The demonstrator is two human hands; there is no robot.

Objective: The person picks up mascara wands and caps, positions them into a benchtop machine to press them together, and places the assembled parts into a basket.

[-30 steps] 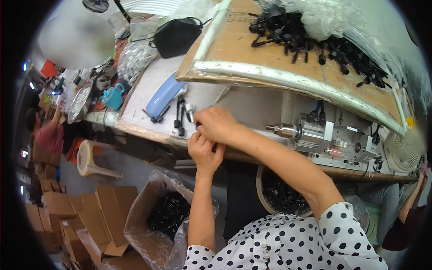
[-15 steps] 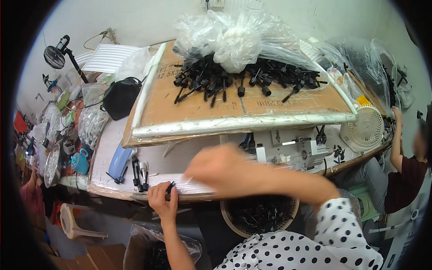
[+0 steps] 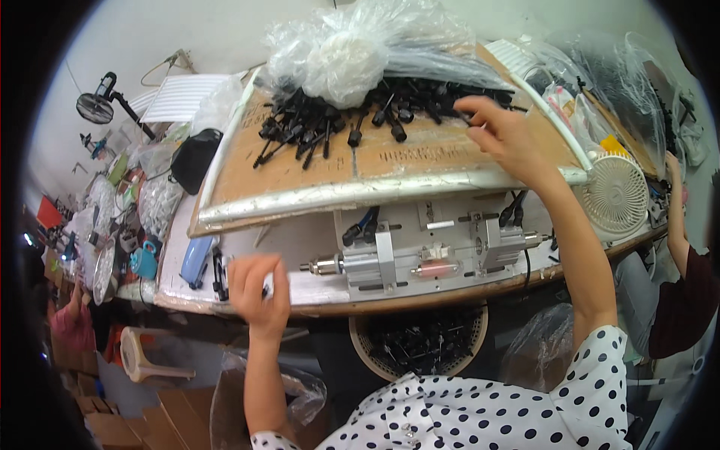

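A pile of black mascara wands (image 3: 304, 135), capped rods with bristle ends, lies on a raised cardboard sheet (image 3: 420, 161). At the right end of this pile is my right hand (image 3: 506, 139), thumb and fingers bent around one black wand (image 3: 466, 115), mostly hidden by the fingertips. My left hand (image 3: 259, 292) is over the table's front edge, left of a metal clamping fixture (image 3: 364, 268). Its fingers are curled and smeared by motion. A small pale and dark bit shows in that fist, too blurred to name.
Clear plastic bags (image 3: 341, 64) cover the back of the pile. A white-edged rim (image 3: 390, 190) borders the cardboard above the fixture. A white fan (image 3: 616, 193) stands at right, near another person's arm (image 3: 677, 210). Below the table is a basket (image 3: 356, 341) of black parts.
My right hand has gone from above the table's front up and right to the pile. My left hand has lifted off the tabletop and closed. The view has shifted, uncovering the fixture.
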